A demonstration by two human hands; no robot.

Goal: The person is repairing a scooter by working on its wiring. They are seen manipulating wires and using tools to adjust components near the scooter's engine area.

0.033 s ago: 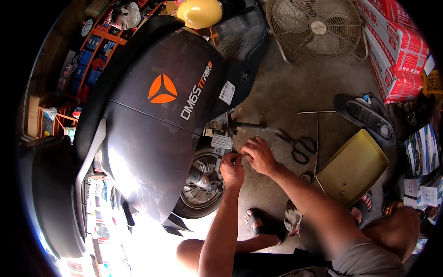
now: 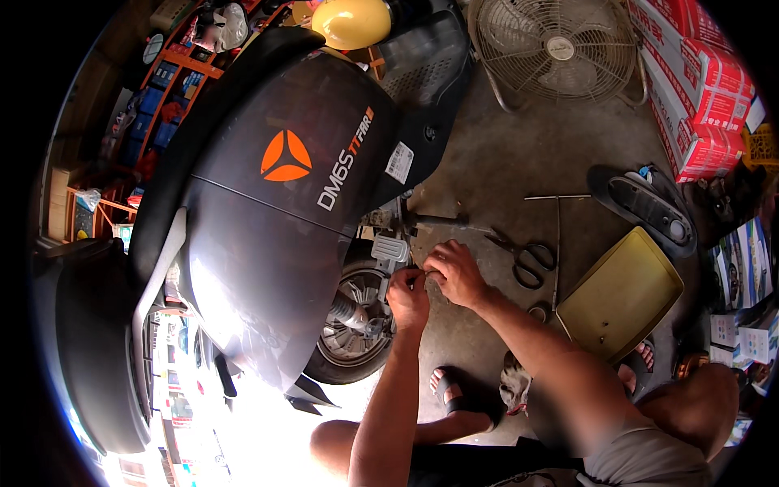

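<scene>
My left hand point(image 2: 408, 299) and my right hand point(image 2: 455, 272) meet beside the rear wheel point(image 2: 355, 325) of a dark grey scooter point(image 2: 268, 203). Both are closed, thumbs and fingers pinched together almost tip to tip. Whatever lies between them is too small and too covered to name. Just above my left hand is a grey ribbed foot peg point(image 2: 389, 248). Past my right hand, a pair of black-handled scissors point(image 2: 533, 265) and a long T-handle wrench point(image 2: 557, 243) lie on the concrete floor.
A yellowish tray point(image 2: 621, 296) with small metal bits sits at the right. Beyond it lies a black plastic cover point(image 2: 645, 209). A floor fan point(image 2: 558, 49) and red-and-white boxes point(image 2: 698, 97) stand at the back. Near my foot is a small cat point(image 2: 514, 385).
</scene>
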